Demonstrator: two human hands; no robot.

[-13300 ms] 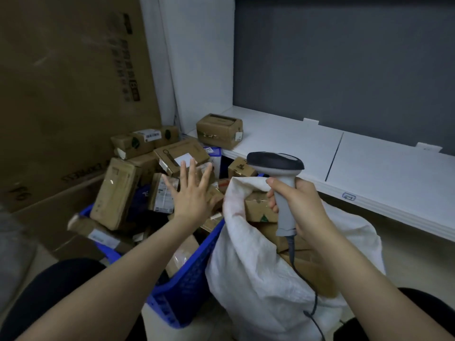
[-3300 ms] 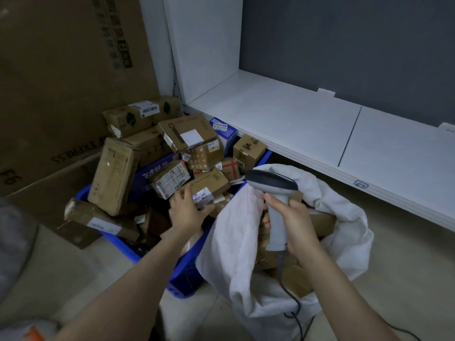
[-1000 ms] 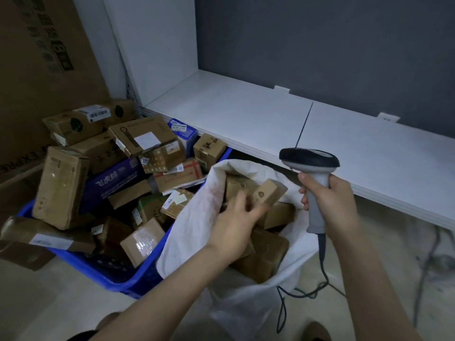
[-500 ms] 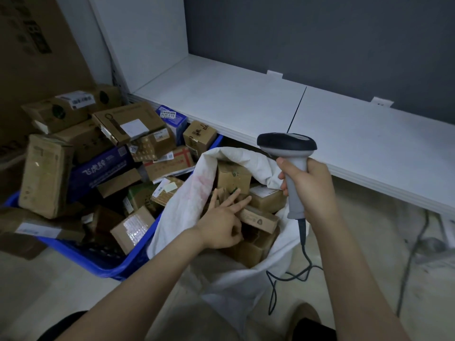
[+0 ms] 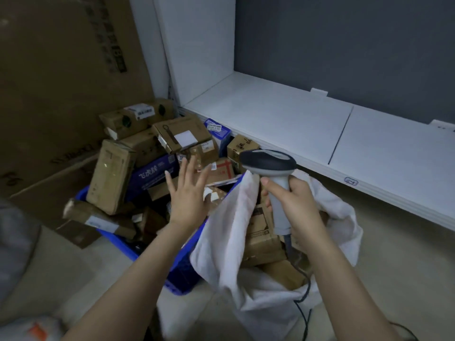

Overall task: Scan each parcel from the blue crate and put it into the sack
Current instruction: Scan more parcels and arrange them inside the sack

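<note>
The blue crate (image 5: 181, 271) stands on the floor at centre left, heaped with several brown cardboard parcels (image 5: 112, 175). My left hand (image 5: 188, 193) hovers over the heap with fingers spread and holds nothing. Right of the crate the white sack (image 5: 221, 242) stands open, with brown parcels (image 5: 262, 242) inside it. My right hand (image 5: 295, 205) grips the grey handle of the barcode scanner (image 5: 268, 163) above the sack's mouth; the scanner's dark head points left toward the crate. Its cable (image 5: 304, 313) hangs down in front of the sack.
A low white shelf (image 5: 320, 134) runs behind the sack and crate, under a dark grey wall. A large cardboard sheet (image 5: 61, 82) leans at the left behind the crate. Bare floor lies at the right, and a grey bag (image 5: 14, 242) sits at the left edge.
My left hand let go of a parcel inside the sack and has swung left, now spread open above the crate's heap. The scanner stays in my right hand.
</note>
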